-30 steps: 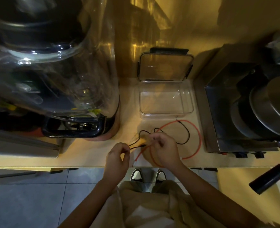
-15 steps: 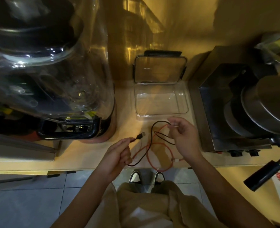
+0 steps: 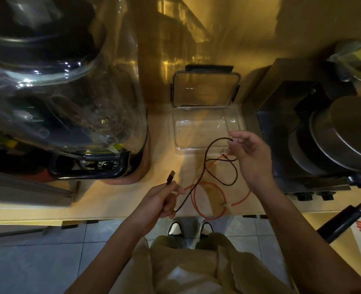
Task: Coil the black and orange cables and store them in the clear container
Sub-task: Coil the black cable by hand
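Stretching the black cable between both hands, above the orange cable lying looped on the surface.
The left hand is gripping the plug end and the right hand is pinching the far end; slack is risking snagging the orange loops before reaching the clear container.

Warm yellow light on a wooden counter — grey tiled floor below, glossy golden wall behind.

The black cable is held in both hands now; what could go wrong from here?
1. The black cable crosses the orange cable on the counter, so coiling it may drag or tangle the orange one.
2. An orange loop hangs over the counter edge and could slide off.
3. The right hand hovers beside the clear container and might bump it.
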The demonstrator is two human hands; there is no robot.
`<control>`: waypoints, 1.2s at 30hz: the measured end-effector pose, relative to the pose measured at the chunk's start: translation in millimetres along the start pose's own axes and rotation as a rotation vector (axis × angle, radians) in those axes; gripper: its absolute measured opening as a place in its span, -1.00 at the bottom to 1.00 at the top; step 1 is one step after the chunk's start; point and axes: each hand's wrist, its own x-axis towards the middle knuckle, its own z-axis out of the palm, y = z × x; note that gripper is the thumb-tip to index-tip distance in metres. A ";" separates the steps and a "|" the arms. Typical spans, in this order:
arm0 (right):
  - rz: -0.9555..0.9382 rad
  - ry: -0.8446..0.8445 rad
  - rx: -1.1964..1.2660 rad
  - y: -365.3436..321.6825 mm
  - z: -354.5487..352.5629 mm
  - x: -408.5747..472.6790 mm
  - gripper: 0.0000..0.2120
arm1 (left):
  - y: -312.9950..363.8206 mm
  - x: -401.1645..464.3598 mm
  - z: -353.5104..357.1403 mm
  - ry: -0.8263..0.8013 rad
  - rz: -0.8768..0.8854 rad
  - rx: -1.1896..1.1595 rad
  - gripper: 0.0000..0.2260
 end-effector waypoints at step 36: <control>-0.065 -0.702 -0.625 43.2 23.5 -47.2 -0.89 | 17.5 32.0 20.9 -0.030 0.146 -0.541 -0.57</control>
